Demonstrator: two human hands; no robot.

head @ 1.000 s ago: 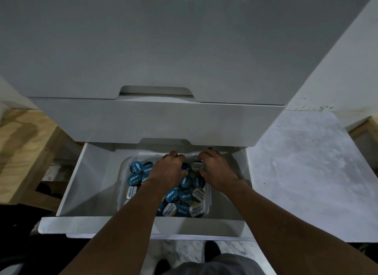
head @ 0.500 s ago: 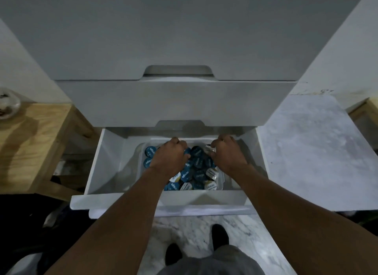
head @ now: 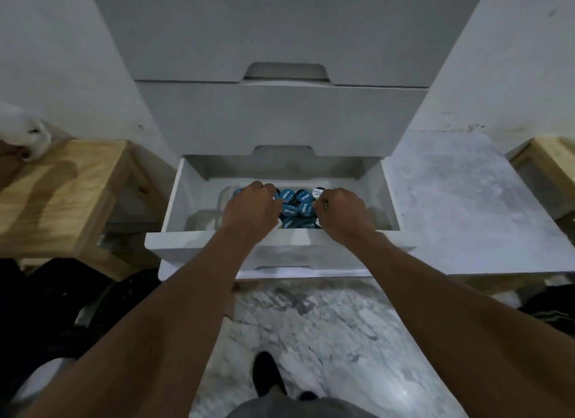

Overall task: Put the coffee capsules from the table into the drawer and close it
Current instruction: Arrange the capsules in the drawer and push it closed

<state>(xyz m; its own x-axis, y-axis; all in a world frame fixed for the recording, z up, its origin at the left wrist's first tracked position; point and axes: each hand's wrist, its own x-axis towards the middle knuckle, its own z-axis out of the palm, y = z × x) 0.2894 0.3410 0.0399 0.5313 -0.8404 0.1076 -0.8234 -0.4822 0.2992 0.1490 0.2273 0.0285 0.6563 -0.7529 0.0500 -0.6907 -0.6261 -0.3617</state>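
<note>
The bottom drawer (head: 217, 242) of a white cabinet stands pulled out. Inside it sits a clear plastic tray (head: 224, 196) filled with several blue and white coffee capsules (head: 297, 204). My left hand (head: 250, 210) lies over the left part of the pile, fingers curled down among the capsules. My right hand (head: 342, 214) is at the pile's right side, its thumb and curled fingers closed on capsules there. Both sets of fingertips are hidden.
Two shut drawers (head: 280, 119) of the cabinet rise above the open one. A wooden table (head: 59, 196) stands to the left and a marble slab (head: 460, 206) to the right, with another wooden piece (head: 550, 165) at far right. My shoe (head: 267, 375) is on the marble floor.
The view has pulled back and up, so the drawer looks smaller and farther away. Both hands have stayed curled over the capsules in the tray.
</note>
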